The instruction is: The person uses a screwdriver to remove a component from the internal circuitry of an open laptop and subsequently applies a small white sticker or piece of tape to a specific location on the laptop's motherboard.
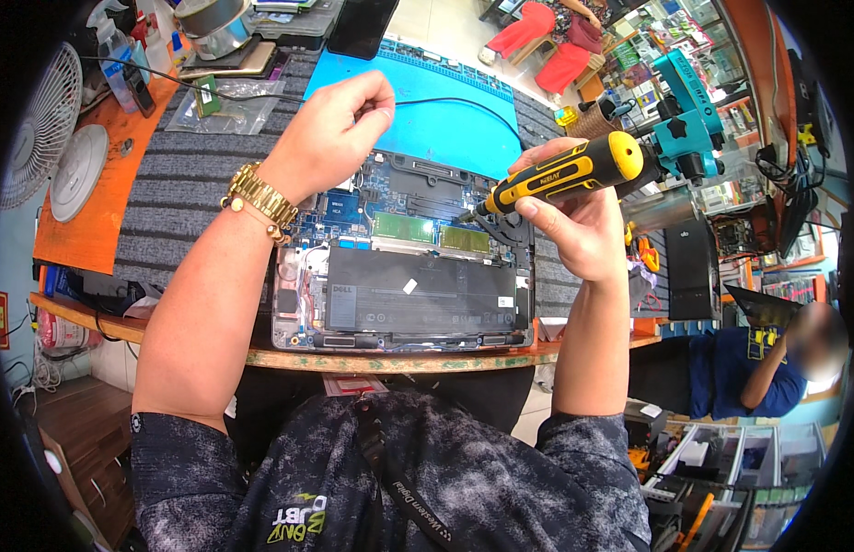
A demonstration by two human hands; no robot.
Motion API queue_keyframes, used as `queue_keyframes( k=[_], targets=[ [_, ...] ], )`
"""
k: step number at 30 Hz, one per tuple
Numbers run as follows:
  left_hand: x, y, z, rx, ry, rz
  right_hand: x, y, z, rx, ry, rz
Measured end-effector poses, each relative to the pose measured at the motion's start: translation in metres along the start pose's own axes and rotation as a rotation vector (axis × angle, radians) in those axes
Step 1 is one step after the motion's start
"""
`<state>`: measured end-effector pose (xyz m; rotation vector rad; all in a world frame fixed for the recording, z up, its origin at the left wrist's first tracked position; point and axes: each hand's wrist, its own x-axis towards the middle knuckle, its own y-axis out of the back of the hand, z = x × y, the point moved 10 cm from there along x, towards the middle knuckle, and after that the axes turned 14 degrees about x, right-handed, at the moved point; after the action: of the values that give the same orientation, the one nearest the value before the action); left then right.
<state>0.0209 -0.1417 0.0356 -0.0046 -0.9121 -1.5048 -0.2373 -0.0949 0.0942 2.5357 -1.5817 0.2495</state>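
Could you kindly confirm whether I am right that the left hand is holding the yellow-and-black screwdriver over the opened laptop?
Not quite: the head view shows that it is the right hand, not the left hand, that is holding the yellow-and-black screwdriver over the opened laptop.

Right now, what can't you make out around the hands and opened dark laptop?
Head view:
Black-and-yellow cylindrical screwdriver: tip too small to judge contact with blue circuit board.
Right bare hand: fingers partly hidden behind the screwdriver.
Left bare hand: anything pinched, hidden by curled fingers.

Lettering on laptop battery [422,299]; yellow-black screwdriver [567,175]; lanyard [390,469]; dark shirt [510,469]
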Motion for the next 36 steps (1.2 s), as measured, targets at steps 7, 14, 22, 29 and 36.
queue_keyframes(
  k=[7,14,22,29,36],
  targets=[
    [-0.003,-0.019,0.009,-0.099,0.003,-0.175,0.003,0.015,-0.004,-0.004,0.032,0.027],
    [-0.007,-0.034,0.013,-0.314,0.062,-0.346,0.009,0.022,-0.024,0.335,0.34,0.06],
    [-0.007,-0.036,0.007,-0.33,0.114,-0.36,0.012,0.011,-0.032,0.345,0.354,0.018],
    [-0.007,-0.037,0.008,-0.338,0.108,-0.352,0.014,0.007,-0.029,0.318,0.344,0.031],
    [-0.007,-0.041,0.008,-0.348,0.101,-0.378,0.016,0.0,-0.029,0.306,0.335,0.011]
  ],
)
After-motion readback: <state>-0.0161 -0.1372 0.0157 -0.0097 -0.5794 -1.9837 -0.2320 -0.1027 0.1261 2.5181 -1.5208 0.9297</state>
